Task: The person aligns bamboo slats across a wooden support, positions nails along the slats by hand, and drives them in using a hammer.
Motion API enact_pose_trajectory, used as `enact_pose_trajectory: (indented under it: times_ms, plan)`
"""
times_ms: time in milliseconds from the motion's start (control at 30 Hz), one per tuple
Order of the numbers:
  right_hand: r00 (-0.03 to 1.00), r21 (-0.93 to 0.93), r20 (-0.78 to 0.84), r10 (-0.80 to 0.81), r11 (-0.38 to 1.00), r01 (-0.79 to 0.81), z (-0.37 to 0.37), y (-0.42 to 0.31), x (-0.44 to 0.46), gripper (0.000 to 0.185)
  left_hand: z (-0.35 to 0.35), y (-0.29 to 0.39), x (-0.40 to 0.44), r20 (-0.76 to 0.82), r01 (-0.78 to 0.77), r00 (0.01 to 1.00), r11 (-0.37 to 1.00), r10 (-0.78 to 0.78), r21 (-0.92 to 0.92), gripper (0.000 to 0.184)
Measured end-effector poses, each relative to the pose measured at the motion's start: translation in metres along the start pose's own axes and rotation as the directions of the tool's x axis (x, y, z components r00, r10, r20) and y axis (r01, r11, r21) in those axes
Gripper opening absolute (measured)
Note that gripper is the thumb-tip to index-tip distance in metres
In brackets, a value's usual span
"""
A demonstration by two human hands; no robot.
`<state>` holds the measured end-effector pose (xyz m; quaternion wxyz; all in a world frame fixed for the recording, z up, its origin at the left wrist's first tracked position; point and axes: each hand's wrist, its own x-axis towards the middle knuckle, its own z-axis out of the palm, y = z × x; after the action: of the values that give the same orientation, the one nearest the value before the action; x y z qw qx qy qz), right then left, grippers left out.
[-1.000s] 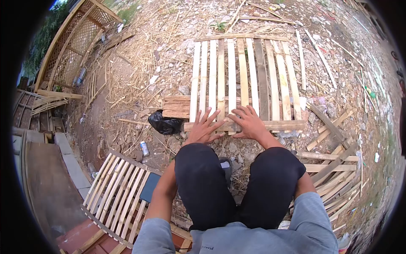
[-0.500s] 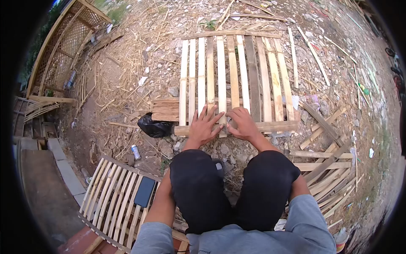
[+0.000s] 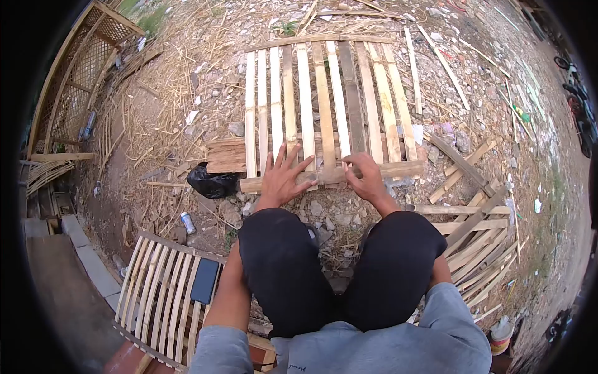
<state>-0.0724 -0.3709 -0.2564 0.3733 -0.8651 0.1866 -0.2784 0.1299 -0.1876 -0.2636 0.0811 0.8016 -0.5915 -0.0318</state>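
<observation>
In front of my knees lies a panel of parallel wooden slats, joined by a crossbar at each end. My left hand rests with its fingers spread over the slat ends and the near crossbar. On the same crossbar, a little further right, my right hand has its fingers curled and its thumb and forefinger closed at the lower end of a pale slat. The fingertips partly hide that slat's end. Under the near part of the panel runs a weathered wooden beam.
Left of the panel sits a black plastic bag. A dark phone lies on another slatted panel at lower left, near a can. Loose slats are piled on the right. A lattice frame stands at far left.
My right hand has shifted along the near crossbar to a slat further right, its fingers now more curled. My left hand stays spread on the panel. The whole view has shifted slightly.
</observation>
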Motion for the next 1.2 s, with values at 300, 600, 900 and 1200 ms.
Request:
enact_pose_trajectory:
  times_ms: [300,600,900,1200]
  plan:
    - [0.917,-0.662,0.314,0.247,0.749,0.026,-0.058,0.0,-0.072,0.092,-0.007,0.002,0.0,0.025,0.011,1.0,1.0,-0.011,-0.017,0.063]
    - [0.899,-0.697,0.338,0.278,0.716,0.041,-0.056,0.01,-0.068,0.092,0.004,0.007,-0.007,-0.143,0.014,0.989,0.999,-0.022,-0.053,0.045]
    - [0.883,-0.692,0.335,0.329,0.722,-0.006,-0.051,0.015,-0.068,0.089,0.018,0.012,-0.012,-0.315,0.074,0.948,0.993,-0.041,0.092,0.042]
    - [0.912,-0.689,0.306,0.273,0.725,0.015,-0.044,0.024,-0.07,0.091,0.042,0.007,-0.015,-0.238,0.239,0.949,0.963,-0.204,0.124,0.041]
